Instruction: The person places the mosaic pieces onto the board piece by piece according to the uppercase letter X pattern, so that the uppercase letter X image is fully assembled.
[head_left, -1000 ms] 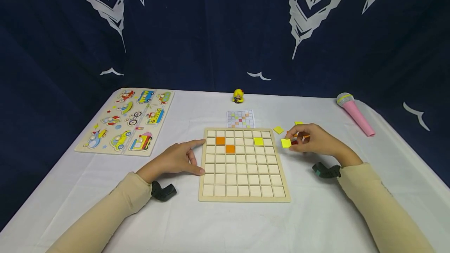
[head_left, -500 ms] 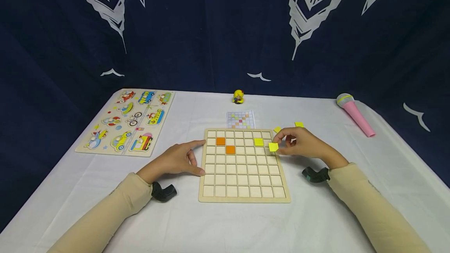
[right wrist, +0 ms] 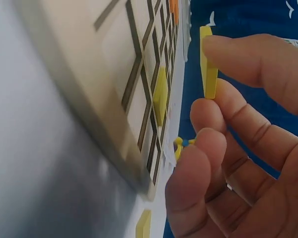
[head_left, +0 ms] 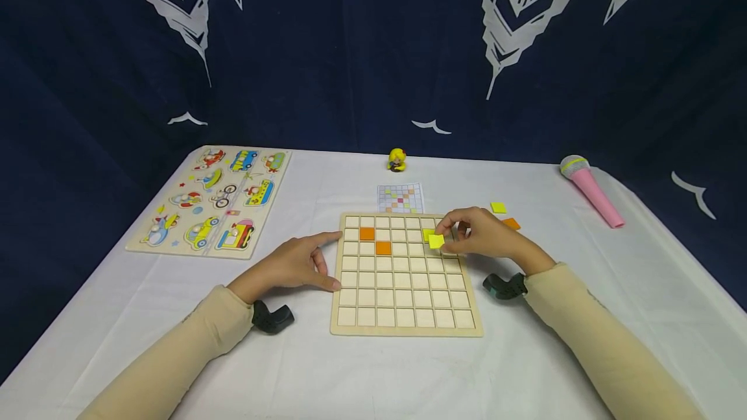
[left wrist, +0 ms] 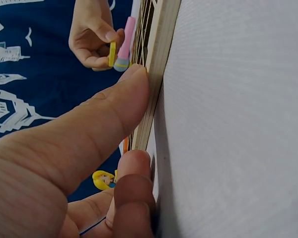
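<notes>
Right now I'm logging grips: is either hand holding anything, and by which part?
The right hand pinches a yellow tile by its edges, above the grid board. The left hand holds nothing; it presses the board's side.

— How many tiles can you count?

— Two orange tiles point(head_left: 367, 233) point(head_left: 382, 247) sit in the grid board point(head_left: 403, 326), with one yellow tile point(head_left: 428, 233) set in a cell at centre frame. One more yellow tile point(head_left: 436, 242) is in the right hand point(head_left: 484, 236). Loose on the tabletop point(head_left: 350, 374), right of centre: one yellow point(head_left: 498, 208), one orange point(head_left: 511, 223).

— Boards?

— One grid board, one vehicle puzzle point(head_left: 213, 199) at left.

— Other things?

— One pattern card point(head_left: 399, 198), one small yellow figure point(head_left: 397, 160), one pink toy microphone point(head_left: 591, 189). Two hands, counting the left hand point(head_left: 292, 266).
</notes>
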The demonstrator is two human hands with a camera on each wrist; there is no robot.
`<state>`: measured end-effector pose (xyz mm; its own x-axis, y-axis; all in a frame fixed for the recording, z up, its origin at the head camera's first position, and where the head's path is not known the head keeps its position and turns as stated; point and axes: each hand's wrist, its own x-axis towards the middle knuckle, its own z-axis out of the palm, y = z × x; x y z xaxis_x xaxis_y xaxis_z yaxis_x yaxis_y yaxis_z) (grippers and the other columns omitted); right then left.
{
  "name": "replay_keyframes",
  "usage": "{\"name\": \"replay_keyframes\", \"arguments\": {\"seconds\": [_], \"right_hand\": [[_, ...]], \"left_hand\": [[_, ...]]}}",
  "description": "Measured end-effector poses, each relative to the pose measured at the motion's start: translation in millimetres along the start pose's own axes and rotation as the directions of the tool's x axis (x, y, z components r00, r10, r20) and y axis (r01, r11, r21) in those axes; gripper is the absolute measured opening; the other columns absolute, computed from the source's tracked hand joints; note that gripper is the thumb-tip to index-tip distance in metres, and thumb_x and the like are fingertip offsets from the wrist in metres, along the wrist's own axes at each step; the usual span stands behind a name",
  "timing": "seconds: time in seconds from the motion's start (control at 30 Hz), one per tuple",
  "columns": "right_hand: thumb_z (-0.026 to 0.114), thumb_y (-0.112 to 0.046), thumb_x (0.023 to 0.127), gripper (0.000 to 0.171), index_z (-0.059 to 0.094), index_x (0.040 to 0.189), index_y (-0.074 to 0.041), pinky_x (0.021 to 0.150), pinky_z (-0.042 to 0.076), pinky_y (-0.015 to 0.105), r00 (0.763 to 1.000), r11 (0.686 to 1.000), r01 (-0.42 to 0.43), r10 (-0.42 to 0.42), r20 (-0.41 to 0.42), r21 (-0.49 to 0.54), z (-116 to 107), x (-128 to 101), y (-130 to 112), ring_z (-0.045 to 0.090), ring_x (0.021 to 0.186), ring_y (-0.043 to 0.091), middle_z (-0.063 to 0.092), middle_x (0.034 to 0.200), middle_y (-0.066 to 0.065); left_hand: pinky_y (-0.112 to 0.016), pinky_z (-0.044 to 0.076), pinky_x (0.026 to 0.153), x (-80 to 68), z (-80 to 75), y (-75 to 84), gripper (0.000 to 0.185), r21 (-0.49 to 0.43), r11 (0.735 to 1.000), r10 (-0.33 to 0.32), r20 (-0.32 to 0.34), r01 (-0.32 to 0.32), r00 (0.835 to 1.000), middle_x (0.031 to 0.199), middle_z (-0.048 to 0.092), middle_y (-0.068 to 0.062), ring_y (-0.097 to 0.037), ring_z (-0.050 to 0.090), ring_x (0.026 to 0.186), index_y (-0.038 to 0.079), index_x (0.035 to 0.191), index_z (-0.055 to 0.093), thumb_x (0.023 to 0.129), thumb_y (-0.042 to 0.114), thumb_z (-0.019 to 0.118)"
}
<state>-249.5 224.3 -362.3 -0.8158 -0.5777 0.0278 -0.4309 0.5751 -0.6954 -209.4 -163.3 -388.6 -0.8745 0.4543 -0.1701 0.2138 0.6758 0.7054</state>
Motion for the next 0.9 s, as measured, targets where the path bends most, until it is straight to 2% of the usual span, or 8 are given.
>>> {"name": "replay_keyframes", "arguments": {"seconds": [0.2, 0.47, 0.7, 0.9], "right_hand": [[0.088, -0.008, 0.088, 0.020, 0.076, 0.105, -0.006, 0.069, 0.043, 0.029, 0.999, 0.999, -0.028, 0.029, 0.030, -0.029, 5, 8, -4, 0.052, 0.072, 0.016, 0.065, 0.093, 0.002], [0.087, -0.008, 0.089, 0.019, 0.077, 0.103, -0.005, 0.064, 0.038, 0.027, 0.998, 0.999, 0.007, -0.004, 0.059, -0.051, 11, 18, -7, 0.045, 0.063, 0.011, 0.065, 0.090, -0.001], [0.088, -0.007, 0.088, 0.017, 0.077, 0.101, -0.003, 0.067, 0.041, 0.027, 0.995, 0.999, 0.011, -0.007, 0.099, -0.042, 18, 25, -11, 0.048, 0.067, 0.015, 0.062, 0.086, -0.002], [0.089, -0.006, 0.087, 0.016, 0.077, 0.098, -0.005, 0.067, 0.041, 0.028, 0.993, 0.997, -0.011, 0.020, 0.114, -0.081, 22, 30, -14, 0.048, 0.068, 0.015, 0.061, 0.082, -0.003]], "left_hand": [[-0.029, 0.042, 0.063, 1.3, 0.5, -0.9, 0.100, 0.013, 1.000, 0.001, -0.005, -0.001, 1.000, 0.080, 0.067, 0.000, -0.015, 0.055, 0.065, 0.003, 0.162, 0.047, 0.080, 0.027, 0.099], [-0.029, 0.042, 0.063, 2.1, 1.4, -1.6, 0.100, 0.012, 1.000, 0.004, -0.007, -0.004, 1.000, 0.080, 0.068, 0.000, -0.015, 0.055, 0.064, 0.003, 0.162, 0.048, 0.079, 0.026, 0.099], [-0.029, 0.042, 0.063, 2.0, 1.7, -0.8, 0.100, 0.018, 1.000, 0.002, -0.005, -0.002, 1.000, 0.079, 0.067, 0.000, -0.015, 0.055, 0.064, 0.003, 0.162, 0.047, 0.080, 0.027, 0.099], [-0.030, 0.042, 0.063, 2.0, 0.9, -1.2, 0.100, 0.013, 1.000, 0.012, -0.007, -0.012, 1.000, 0.079, 0.067, -0.001, -0.015, 0.055, 0.063, 0.002, 0.161, 0.047, 0.079, 0.027, 0.099]]}}
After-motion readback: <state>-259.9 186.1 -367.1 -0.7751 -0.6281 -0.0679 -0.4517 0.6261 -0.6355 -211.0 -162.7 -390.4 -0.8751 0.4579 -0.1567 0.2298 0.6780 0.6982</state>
